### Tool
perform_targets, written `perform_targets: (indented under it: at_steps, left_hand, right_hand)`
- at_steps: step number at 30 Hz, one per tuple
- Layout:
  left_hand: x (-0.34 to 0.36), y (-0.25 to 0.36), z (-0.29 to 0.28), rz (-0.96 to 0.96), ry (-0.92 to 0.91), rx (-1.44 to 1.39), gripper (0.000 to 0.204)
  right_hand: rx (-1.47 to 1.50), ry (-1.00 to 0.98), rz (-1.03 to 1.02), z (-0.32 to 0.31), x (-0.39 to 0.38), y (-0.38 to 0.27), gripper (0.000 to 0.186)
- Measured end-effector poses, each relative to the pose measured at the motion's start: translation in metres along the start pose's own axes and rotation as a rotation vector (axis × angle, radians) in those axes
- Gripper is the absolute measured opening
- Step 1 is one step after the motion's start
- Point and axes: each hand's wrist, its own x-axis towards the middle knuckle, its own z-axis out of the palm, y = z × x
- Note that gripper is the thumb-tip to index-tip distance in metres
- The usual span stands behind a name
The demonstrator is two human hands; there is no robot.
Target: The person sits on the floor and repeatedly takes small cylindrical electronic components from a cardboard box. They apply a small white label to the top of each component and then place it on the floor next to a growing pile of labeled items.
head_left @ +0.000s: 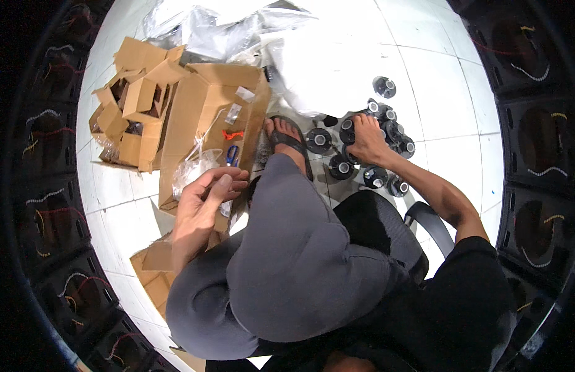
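My right hand reaches down on the right into a cluster of black round parts with pale rings, which look like speaker drivers. Its fingers curl over one of them, mostly hidden under the hand; a speaker driver sits just left of the fingers. Above my left knee hovers my left hand, palm turned up, fingers loosely bent and apart from the thumb, with nothing in it. Nearest to it is an open cardboard box, which holds blue-handled scissors, an orange item and clear plastic bags.
Torn cardboard dividers lean at the box's left. Plastic sheeting lies at the far side. Black cabinets with round holes and loose wires line both sides. A lone speaker driver stands beyond the cluster. My sandalled foot is between box and cluster.
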Motion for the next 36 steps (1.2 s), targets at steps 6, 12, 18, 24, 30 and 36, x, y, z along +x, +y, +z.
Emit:
perform_targets:
  at_steps: [6,12,18,24,30,36]
  left_hand:
    - [0.017,-0.011,-0.005,0.017,-0.031,-0.052,0.032]
    - [-0.003,-0.021,-0.037,0.168,0.403,-0.339,0.029]
    - [-0.017,-0.045,-0.051,0.239,0.781,-0.585,0.022]
    - [-0.015,-0.047,-0.053,0.312,0.834,-0.733,0.023]
    - [-0.012,-0.048,-0.055,0.342,0.818,-0.836,0.023]
    - [-0.015,-0.05,-0.058,0.306,0.813,-0.892,0.023]
  right_hand:
    - [-0.029,-0.088,0.047,0.0,-0.002,0.011,0.059]
    - [-0.252,-0.228,-0.165,-0.022,0.0,-0.015,0.072]
    - [-0.123,-0.385,-0.34,-0.081,0.008,-0.098,0.047]
    - [0.146,-0.162,-0.63,-0.081,0.092,-0.185,0.024]
    - [-0.383,-0.449,-0.674,0.021,0.227,-0.234,0.026]
    - [-0.658,-1.028,-0.518,0.085,0.242,-0.24,0.043]
